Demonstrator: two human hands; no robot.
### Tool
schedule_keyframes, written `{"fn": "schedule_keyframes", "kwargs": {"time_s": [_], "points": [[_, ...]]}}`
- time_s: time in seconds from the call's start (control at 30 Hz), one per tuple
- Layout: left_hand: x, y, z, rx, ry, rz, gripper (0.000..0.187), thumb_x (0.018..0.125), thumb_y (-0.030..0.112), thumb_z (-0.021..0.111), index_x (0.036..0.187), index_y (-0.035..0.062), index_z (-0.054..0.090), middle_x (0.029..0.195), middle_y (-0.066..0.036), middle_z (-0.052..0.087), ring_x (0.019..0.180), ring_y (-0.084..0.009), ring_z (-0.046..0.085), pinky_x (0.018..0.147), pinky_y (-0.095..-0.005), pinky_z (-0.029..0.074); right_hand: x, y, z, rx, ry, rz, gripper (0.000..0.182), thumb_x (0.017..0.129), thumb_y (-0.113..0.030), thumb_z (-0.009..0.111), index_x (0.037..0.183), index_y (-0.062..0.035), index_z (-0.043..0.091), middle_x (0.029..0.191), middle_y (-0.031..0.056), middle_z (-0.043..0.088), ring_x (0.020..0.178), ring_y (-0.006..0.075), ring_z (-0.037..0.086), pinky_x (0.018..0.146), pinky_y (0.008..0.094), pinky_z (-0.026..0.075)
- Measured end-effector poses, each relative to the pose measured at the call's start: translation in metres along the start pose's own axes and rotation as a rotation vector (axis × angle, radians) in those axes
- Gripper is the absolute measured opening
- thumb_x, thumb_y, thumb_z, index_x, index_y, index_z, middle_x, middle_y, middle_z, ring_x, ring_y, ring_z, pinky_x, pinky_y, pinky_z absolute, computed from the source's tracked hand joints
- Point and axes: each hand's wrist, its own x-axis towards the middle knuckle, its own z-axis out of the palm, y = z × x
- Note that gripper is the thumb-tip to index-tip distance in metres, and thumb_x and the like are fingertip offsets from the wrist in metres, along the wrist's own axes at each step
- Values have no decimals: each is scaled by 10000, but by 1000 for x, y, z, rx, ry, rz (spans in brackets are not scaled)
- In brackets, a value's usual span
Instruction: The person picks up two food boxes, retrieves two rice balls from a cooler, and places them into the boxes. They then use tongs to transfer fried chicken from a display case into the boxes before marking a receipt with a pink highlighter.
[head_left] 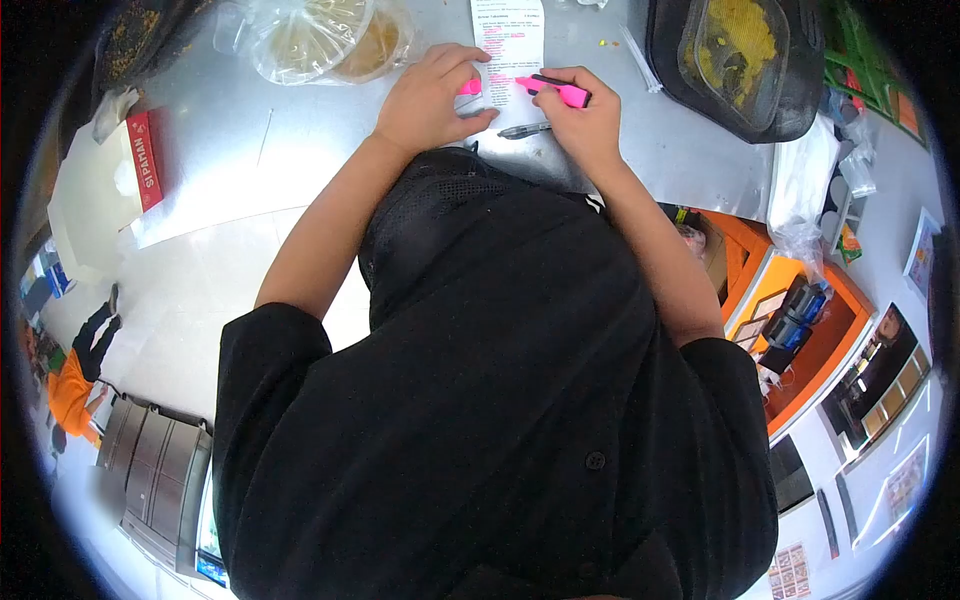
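Note:
A long printed paper slip (500, 60) lies on the metal table, with several lines marked in pink. My right hand (583, 115) grips a pink highlighter (565, 92), its tip over the lower part of the slip. At the slip's left edge is my left hand (430, 100), its fingertips and thumb resting on or beside the paper. A pink highlighter cap (470, 87) shows in the curl of the left fingers. Just below the slip lies a pen (524, 130), close to my right hand.
Clear plastic bags (320, 40) of food stand at the table's back left. To the right is a black tray (740, 60) with yellow food bits. A red-and-white box (143, 160) sits at the left. Farther off, a person in orange (72, 395) is on the left.

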Motion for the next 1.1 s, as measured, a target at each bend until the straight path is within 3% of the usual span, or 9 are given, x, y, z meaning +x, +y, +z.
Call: {"fn": "schedule_keyframes", "kwargs": {"time_s": [0.27, 0.57, 1.1], "points": [[-1, 1, 0, -5, 12, -1, 411, 740, 271, 878, 955, 61, 598, 1345, -82, 646, 1239, -338, 580, 1034, -444, 488, -4, -16, 6, 10, -73, -12, 229, 830, -118, 759, 1031, -8, 765, 832, 85, 766, 716, 85, 669, 656, 261, 539], [-7, 5, -1, -10, 5, -10, 397, 729, 260, 874, 933, 60, 599, 1335, -76, 644, 1231, -342, 579, 1029, -445, 487, -9, -19, 10, -76, -125, 11, 265, 796, -213, 783, 995, -39, 771, 803, 112, 769, 722, 170, 742, 683, 300, 568], [-1, 2, -1, 48, -1, 38, 362, 761, 256, 830, 950, 51, 599, 1390, -68, 619, 1230, -352, 576, 1023, -452, 494, -4, -13, 6, -31, -27, -49, 276, 819, -133, 762, 1065, -7, 752, 820, 89, 758, 714, 95, 680, 665, 266, 542]]}}
